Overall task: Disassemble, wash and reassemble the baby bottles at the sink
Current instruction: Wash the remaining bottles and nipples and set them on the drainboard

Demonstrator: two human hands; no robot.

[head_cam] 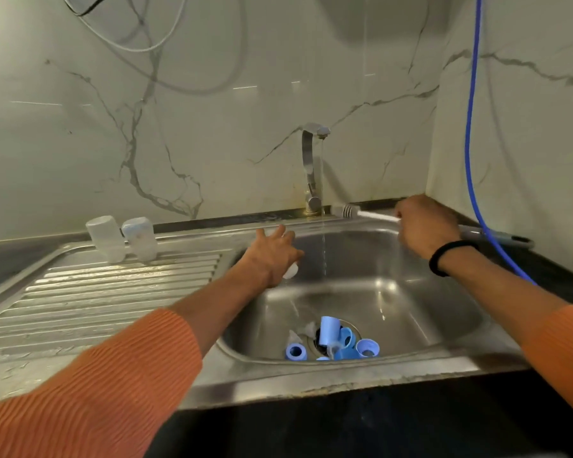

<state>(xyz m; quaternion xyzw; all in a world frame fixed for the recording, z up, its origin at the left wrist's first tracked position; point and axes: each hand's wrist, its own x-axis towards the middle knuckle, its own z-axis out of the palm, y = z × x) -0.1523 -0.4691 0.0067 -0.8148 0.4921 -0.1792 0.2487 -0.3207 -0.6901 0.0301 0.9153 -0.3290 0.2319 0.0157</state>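
Left hand (273, 256) wraps clear bottle (291, 270) beside tap stream; wet plastic, light, slippery — grip round body. Right hand (425, 226) pinches brush (361, 213) handle.

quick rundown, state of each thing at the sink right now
tap: running, thin stream
left hand: holds a clear bottle over the basin
right hand: grips a brush by the handle
two clear bottles: upside down on the drainboard
blue bottle parts: loose, piled at the drain

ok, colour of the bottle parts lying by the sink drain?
Light blue: the rings and caps clustered around the drain, clearest in the head view.
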